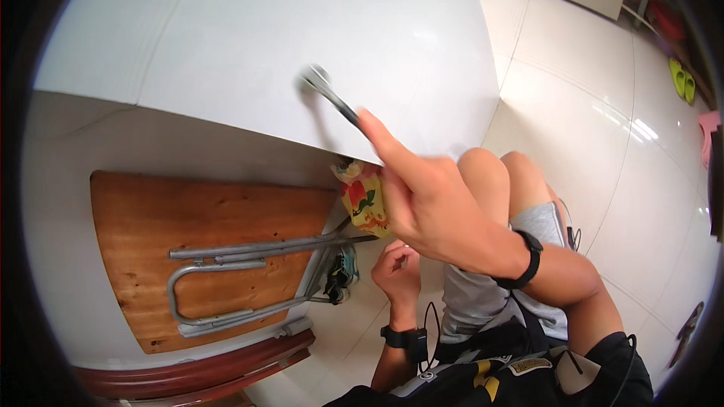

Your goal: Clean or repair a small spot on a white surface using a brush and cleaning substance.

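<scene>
My right hand (pixel 435 203) grips a metal hand tool (pixel 328 90) by its dark handle, the index finger stretched along it. The tool's shiny rounded head is blurred, so its exact kind is unclear; it looks like a ratchet wrench. It extends over the white tabletop (pixel 237 51), close to the near edge, and casts a shadow there. Lower down, beside my knees, my left hand (pixel 397 271) has its fingers curled in. A tiny bright spot shows at those fingertips, too small to identify. Both wrists wear black bands.
A folding table with a wooden top (pixel 226 220) and grey metal legs leans on the wall at left. Below the white table's edge hangs a yellow patterned plastic bag (pixel 365 203). Shoes (pixel 342 274) stand on the tiled floor; green clogs (pixel 682 80) lie far right.
</scene>
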Demonstrator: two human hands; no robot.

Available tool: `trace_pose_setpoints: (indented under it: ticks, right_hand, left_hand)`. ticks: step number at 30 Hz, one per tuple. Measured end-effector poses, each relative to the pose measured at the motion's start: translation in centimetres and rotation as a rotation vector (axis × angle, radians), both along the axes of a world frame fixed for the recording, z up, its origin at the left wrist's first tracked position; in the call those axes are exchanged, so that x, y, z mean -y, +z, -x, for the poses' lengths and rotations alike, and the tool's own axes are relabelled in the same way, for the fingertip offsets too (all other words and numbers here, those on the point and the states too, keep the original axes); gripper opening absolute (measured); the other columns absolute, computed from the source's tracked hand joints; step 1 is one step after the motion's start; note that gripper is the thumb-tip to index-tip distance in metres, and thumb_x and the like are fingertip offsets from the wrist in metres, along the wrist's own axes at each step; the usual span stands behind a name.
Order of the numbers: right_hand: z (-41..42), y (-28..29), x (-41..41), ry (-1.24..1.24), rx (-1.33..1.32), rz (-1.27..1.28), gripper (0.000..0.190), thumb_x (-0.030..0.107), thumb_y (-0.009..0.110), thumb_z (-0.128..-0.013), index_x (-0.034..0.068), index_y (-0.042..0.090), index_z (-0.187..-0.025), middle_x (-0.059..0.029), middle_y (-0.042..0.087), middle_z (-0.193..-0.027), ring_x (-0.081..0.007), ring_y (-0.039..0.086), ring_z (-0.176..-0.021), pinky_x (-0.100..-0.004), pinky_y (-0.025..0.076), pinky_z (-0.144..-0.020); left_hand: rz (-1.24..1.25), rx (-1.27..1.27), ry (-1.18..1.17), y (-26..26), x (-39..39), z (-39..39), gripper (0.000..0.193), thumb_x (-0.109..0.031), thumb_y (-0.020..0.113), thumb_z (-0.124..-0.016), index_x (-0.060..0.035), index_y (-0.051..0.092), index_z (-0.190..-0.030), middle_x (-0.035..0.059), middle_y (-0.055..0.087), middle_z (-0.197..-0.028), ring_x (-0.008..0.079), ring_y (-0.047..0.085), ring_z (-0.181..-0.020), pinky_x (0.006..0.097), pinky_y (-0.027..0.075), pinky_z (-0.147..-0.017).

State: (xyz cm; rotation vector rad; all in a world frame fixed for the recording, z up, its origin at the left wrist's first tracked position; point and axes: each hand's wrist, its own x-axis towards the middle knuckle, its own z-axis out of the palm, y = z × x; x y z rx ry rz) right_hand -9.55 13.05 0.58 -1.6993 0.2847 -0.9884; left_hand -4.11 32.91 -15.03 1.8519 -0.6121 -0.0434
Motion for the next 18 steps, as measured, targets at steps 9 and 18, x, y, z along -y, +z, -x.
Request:
trace_pose_setpoints:
  ticks: [9, 18]
  right_hand:
    - [1.9, 1.5, 0.5, -0.029, -0.181, 0.254, 0.077, -0.009, 0.057, -0.082, 0.005, 0.036, -0.155, -0.0166, 0.061, -0.069, -0.0356, 0.06, -0.058, -0.0442, 0.047, -0.056]
    - [0.5, 1.6, -0.5, -0.114, -0.067, 0.375, 0.064, -0.003, 0.057, -0.088, 0.009, 0.048, -0.151, -0.0118, 0.054, -0.055, -0.0308, 0.053, -0.044, -0.0389, 0.038, -0.045]
  left_hand:
    - [0.031, 0.034, -0.094, 0.7, 0.3, -0.2, 0.014, 0.014, 0.074, -0.079, 0.0008, 0.068, -0.083, 0.0132, 0.075, -0.1, 0.02, 0.073, -0.094, 0.0291, 0.06, -0.076]
    - [0.165, 0.037, 0.003, 0.2, -0.1, -0.6, 0.014, 0.013, 0.073, -0.08, 0.0008, 0.067, -0.082, 0.0126, 0.074, -0.099, 0.0205, 0.073, -0.092, 0.0286, 0.06, -0.078]
